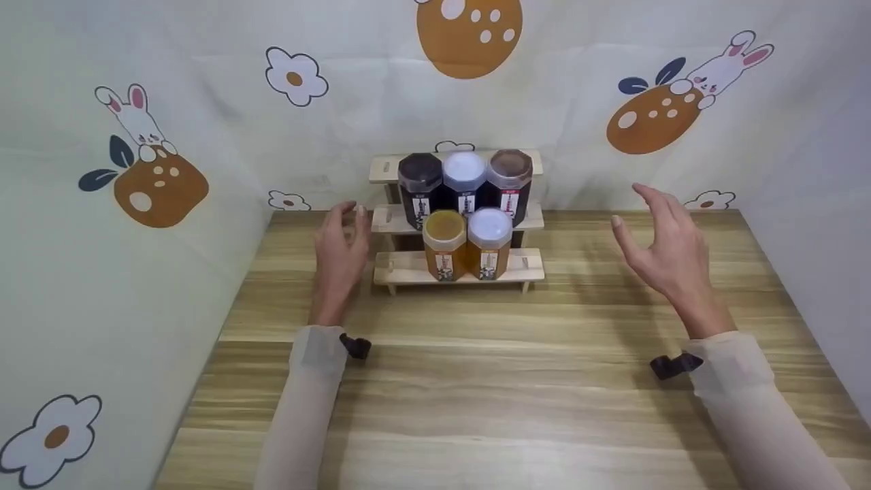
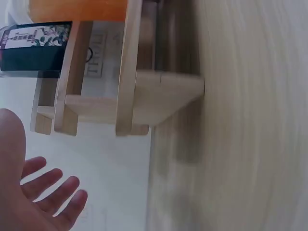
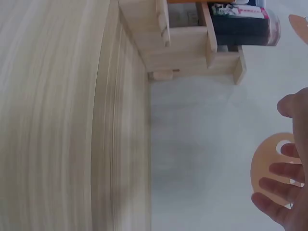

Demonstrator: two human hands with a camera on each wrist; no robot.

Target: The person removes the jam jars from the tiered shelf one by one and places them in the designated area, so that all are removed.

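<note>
A three-tier wooden rack stands at the back of the table. On its middle step are three dark jars, their lids black, white and brown. Two amber jars sit side by side on the lowest step, one lid yellow, the other white. My left hand is just left of the rack, fingers spread and holding nothing; the left wrist view shows its fingers apart from the wood. Well to the right of the rack, my right hand hovers over the table, thumb and fingers apart, with nothing in it.
The wood-grain table spreads out in front of the rack. A pale cloth wall printed with rabbits, oranges and flowers closes off the back, with more walls on both sides. Each sleeve carries a small black wrist device.
</note>
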